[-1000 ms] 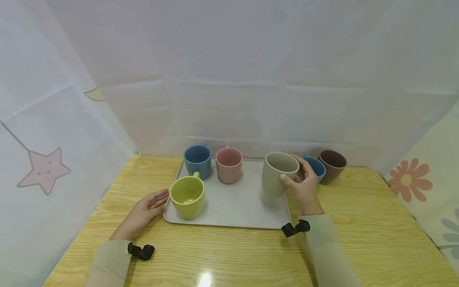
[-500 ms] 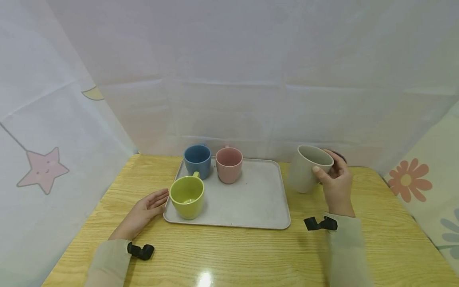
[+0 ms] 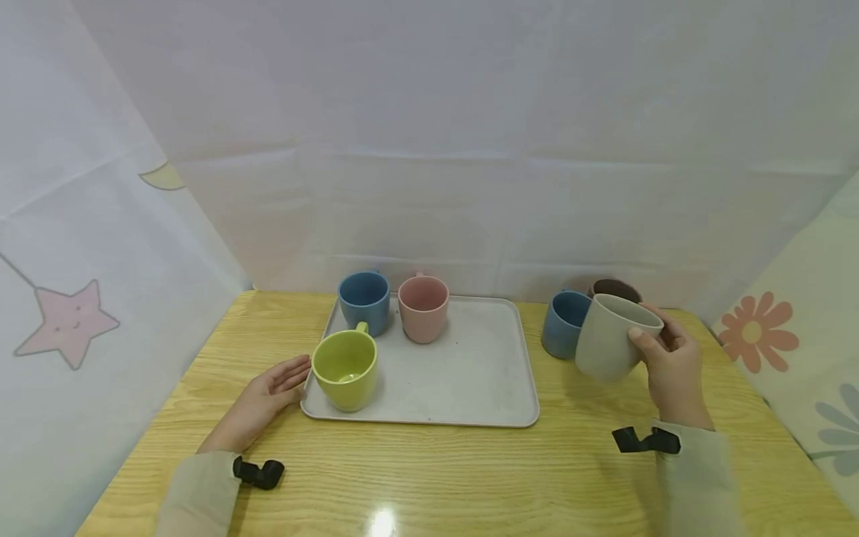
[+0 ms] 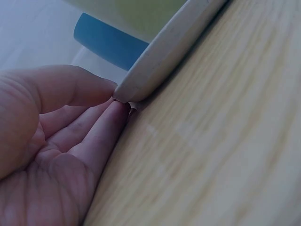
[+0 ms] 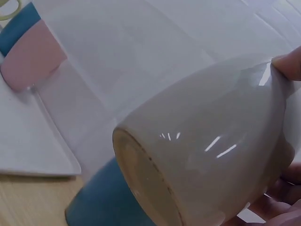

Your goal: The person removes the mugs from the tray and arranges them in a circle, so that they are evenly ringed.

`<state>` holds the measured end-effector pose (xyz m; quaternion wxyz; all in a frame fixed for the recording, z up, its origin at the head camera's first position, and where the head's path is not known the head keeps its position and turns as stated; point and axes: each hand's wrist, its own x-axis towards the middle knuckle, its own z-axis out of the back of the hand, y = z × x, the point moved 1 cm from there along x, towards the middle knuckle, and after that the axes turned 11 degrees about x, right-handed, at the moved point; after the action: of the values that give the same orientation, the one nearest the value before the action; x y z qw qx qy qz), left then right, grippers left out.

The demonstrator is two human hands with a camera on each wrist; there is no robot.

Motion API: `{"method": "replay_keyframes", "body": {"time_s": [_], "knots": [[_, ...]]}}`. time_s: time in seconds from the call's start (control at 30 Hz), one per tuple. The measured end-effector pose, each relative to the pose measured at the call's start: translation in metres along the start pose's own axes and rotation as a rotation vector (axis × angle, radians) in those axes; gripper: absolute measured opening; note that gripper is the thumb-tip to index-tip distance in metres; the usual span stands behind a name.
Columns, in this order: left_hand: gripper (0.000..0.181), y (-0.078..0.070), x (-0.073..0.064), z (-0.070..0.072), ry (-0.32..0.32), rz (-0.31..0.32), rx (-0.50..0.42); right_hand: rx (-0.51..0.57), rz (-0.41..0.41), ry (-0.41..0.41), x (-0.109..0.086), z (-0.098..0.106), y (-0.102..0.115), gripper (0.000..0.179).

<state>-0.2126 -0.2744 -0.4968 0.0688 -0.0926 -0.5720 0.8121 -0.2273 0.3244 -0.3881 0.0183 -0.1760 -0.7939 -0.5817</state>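
Observation:
My right hand [image 3: 674,373] grips a light grey mug [image 3: 609,344], thumb at its rim and fingers round the far side. The mug is tilted above the table at the right, its unglazed base [image 5: 146,179] showing in the right wrist view. It overlaps a blue mug [image 3: 562,328] and a dark brown mug [image 3: 614,289] standing behind it. At the left, my left hand [image 3: 258,403] pinches the edge of a pale tray [image 3: 463,380], thumb [image 4: 75,87] at the rim and a fingertip under it. A yellow-green mug [image 3: 345,373] stands on the tray right by that hand.
Another blue mug [image 3: 365,298] and a pink mug [image 3: 423,309] stand along the back of the tray. The wooden table [image 3: 429,477] reaches back to a white cloth [image 3: 429,149]; patterned cloths hang at both sides.
My right hand has carried the grey mug from over the tray's right part to the right, off the tray, and tilted it. The left hand has stayed at the tray's edge.

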Motion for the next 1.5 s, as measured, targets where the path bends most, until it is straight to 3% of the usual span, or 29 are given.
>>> {"method": "replay_keyframes", "body": {"time_s": [0.27, 0.67, 0.9, 1.17, 1.5], "knots": [[0.071, 0.001, -0.001, 0.002, 0.005, 0.007, -0.002, 0.003, -0.038, -0.060, 0.000, 0.033, -0.007, 0.040], [0.071, 0.000, 0.000, 0.000, 0.010, 0.008, -0.006, -0.248, -0.132, -0.260, 0.006, 0.069, -0.021, 0.060], [0.071, 0.001, 0.002, 0.000, 0.007, 0.004, -0.010, -0.346, -0.135, -0.270, 0.006, 0.081, -0.030, 0.063], [0.072, 0.001, 0.003, 0.000, 0.003, -0.002, -0.026, -0.583, -0.094, -0.216, 0.004, 0.091, -0.040, 0.068], [0.071, -0.005, -0.001, -0.001, 0.004, -0.015, -0.019, -0.394, -0.045, -0.217, 0.006, 0.095, -0.044, 0.069]]}}
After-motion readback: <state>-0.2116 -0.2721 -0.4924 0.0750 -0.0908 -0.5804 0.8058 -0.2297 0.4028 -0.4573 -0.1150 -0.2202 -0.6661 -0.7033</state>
